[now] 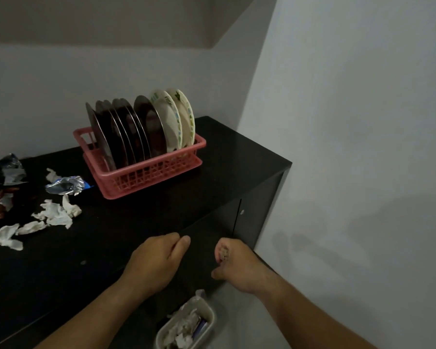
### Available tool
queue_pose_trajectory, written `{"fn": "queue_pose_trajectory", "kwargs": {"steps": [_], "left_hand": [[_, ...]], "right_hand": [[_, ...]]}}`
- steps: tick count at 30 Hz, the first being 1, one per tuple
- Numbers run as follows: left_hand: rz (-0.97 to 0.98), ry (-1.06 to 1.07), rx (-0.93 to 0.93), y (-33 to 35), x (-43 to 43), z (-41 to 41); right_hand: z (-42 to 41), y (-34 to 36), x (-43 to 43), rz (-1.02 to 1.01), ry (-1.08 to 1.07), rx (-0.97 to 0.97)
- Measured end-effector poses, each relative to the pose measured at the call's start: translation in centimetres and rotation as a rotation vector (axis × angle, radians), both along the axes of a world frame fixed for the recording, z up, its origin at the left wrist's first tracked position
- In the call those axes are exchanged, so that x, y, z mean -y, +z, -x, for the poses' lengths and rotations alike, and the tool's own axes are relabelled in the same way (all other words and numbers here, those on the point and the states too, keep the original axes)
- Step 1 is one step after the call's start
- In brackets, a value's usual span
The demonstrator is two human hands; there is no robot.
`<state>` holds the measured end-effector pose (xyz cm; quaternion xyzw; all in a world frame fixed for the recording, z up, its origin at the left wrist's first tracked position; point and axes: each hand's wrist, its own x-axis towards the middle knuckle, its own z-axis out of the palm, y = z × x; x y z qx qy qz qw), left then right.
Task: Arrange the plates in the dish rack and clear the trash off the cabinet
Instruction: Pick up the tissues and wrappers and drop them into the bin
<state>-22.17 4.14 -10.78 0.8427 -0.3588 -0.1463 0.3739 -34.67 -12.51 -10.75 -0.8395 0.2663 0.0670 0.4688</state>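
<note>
1. Plates stand upright in dish rack, 12 o'clock on cabinet.
2. Trash lies at 9 o'clock.
3. Left hand: fingers curled, contents indeterminate.
4. Right hand grips small speckled scrap.

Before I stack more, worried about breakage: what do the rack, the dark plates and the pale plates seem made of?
Rack: pink plastic, matte, with moulded lattice walls. Dark plates: likely steel, going by the thin rims and mirror-like reflections. Pale plates: glossy, printed with green leaves, melamine or ceramic; cannot tell which.
</note>
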Motion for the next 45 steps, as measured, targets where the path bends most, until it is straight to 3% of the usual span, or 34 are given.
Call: {"fn": "queue_pose_trajectory", "kwargs": {"steps": [5, 10, 15, 22, 28, 33, 38, 43, 45], "left_hand": [[-0.046, -0.035, -0.021, -5.1, -0.2, 0.9], [-0.188, 0.046, -0.027, -12.8, -0.9, 0.6], [-0.285, 0.118, -0.013, -22.9, -1.9, -0.1], [-0.363, 0.090, 0.038, -38.1, -3.7, -1.2], [-0.356, 0.075, 0.016, -50.1, -5.2, -2.5], [-0.303, 0.033, -0.149, -57.4, -6.1, -2.5], [-0.270, 0.047, -0.183, -60.3, -5.8, -2.4], [-0.331, 0.048, -0.131, -60.8, -2.7, -2.6], [-0.330, -0.009, -0.022, -61.7, -0.8, -2.8]], "right_hand": [[0.3, -3.4, -0.7, -0.185, -0.106, -0.040], [0.1, -11.6, -1.5, 0.018, -0.112, -0.058], [-0.6, -22.2, -2.4, 0.053, -0.199, -0.144], [-3.8, -41.0, -3.3, 0.407, 0.081, -0.196], [-7.5, -55.6, -4.7, 0.353, 0.324, -0.260], [-10.3, -65.5, -5.8, 0.204, 0.456, -0.441], [-11.4, -68.1, -6.0, 0.233, 0.625, -0.519], [-9.9, -63.1, -2.8, 0.202, 0.610, -0.453], [-9.0, -61.0, -1.2, 0.216, 0.632, -0.443]]}}
